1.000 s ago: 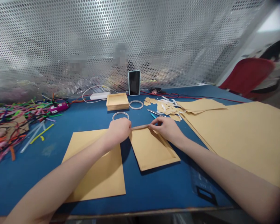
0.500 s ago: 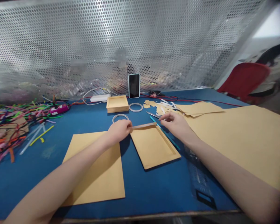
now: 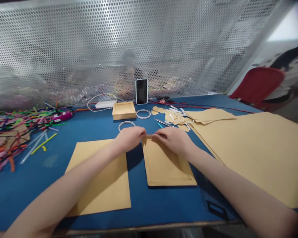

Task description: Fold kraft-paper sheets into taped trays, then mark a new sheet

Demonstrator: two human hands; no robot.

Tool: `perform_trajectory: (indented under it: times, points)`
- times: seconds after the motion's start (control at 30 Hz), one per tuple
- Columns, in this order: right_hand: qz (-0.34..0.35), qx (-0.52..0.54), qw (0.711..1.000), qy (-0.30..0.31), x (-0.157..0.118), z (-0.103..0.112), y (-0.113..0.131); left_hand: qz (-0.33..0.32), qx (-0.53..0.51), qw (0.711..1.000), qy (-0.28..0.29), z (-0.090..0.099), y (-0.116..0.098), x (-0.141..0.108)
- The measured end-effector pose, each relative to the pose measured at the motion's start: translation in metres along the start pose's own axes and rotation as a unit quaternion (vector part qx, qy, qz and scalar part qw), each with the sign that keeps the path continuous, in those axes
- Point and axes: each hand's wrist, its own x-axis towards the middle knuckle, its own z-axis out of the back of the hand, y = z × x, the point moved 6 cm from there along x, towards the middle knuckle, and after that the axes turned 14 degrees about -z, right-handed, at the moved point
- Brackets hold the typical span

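A shallow kraft-paper tray (image 3: 167,165) with folded rims lies in front of me, its short far side raised towards my fingers. My left hand (image 3: 132,137) pinches that far side near its left corner. Close beside it, the fingertips of my right hand (image 3: 173,139) press the same rim, closed on it. Part of the far rim and the right side are hidden by my right hand. Under my left forearm lies a flat sheet of kraft paper (image 3: 114,185).
Finished-looking trays are stacked (image 3: 124,110) behind, near two tape rolls (image 3: 143,114) and a phone (image 3: 141,92). Paper scraps (image 3: 175,115) and a craft knife (image 3: 163,122) lie beyond my right hand. Large kraft sheets (image 3: 260,142) cover the right; pipe cleaners (image 3: 27,122) the left.
My right hand has moved left from beside the tray onto its far rim, near my left hand. The tray has turned straighter and shifted slightly towards me.
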Motion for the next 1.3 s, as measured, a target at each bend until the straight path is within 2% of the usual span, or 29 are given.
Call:
perform_trajectory:
  times: [0.13,0.23,0.43,0.53,0.67,0.87,1.13,1.3]
  points:
    - [-0.035,0.030,0.999,0.020,0.004,0.007,-0.031,-0.001,-0.029,0.999,-0.019,0.006,0.015,-0.001]
    - [-0.035,0.055,0.997,0.035,0.005,0.011,-0.043,-0.004,-0.077,0.996,-0.033,0.005,0.025,-0.003]
    - [-0.045,0.151,0.985,0.072,0.010,0.007,-0.055,0.003,-0.228,0.972,-0.061,-0.016,0.035,-0.001]
    - [-0.056,0.163,0.982,0.078,0.012,0.005,-0.061,0.021,-0.295,0.952,-0.074,-0.031,0.038,0.000]
    - [-0.077,0.160,0.979,0.096,0.012,-0.001,-0.057,0.025,-0.342,0.933,-0.105,-0.039,0.037,0.000]
    - [-0.011,0.134,0.989,0.066,0.010,-0.002,-0.031,0.020,-0.370,0.918,-0.138,-0.039,0.034,-0.001]
    - [-0.076,0.181,0.973,0.121,0.012,-0.011,-0.051,0.016,-0.412,0.900,-0.140,-0.041,0.035,0.000]
    - [-0.087,0.193,0.965,0.154,0.016,-0.015,-0.060,0.012,-0.424,0.894,-0.140,-0.043,0.035,0.002]
